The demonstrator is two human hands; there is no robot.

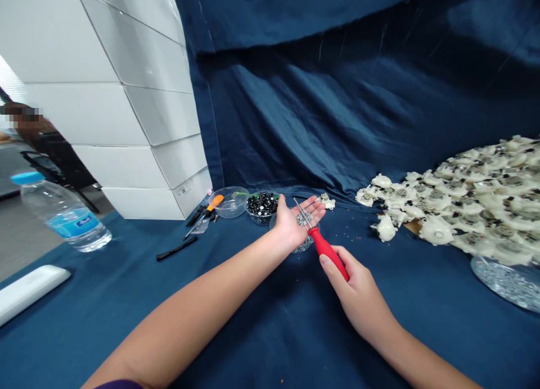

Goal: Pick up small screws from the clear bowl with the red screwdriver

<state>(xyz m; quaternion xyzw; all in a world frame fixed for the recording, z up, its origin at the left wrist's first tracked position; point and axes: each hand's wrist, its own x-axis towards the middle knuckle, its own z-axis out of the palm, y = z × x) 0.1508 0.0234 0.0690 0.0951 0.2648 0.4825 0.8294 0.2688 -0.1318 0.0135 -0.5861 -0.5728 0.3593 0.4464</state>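
Left hand (295, 226) — open, palm up, bearing small metal fasteners (304, 218) above a clear bowl (307, 244). Right hand (353, 293), just apart, clamps a red-handled screwdriver (325, 251), its shaft over the palm — held level, the palm keeps the fasteners from rolling.

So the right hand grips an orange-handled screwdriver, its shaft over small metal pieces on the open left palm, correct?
No: the head view shows the right hand gripping a red-handled screwdriver, not an orange one; its shaft is over small metal pieces on the open left palm.
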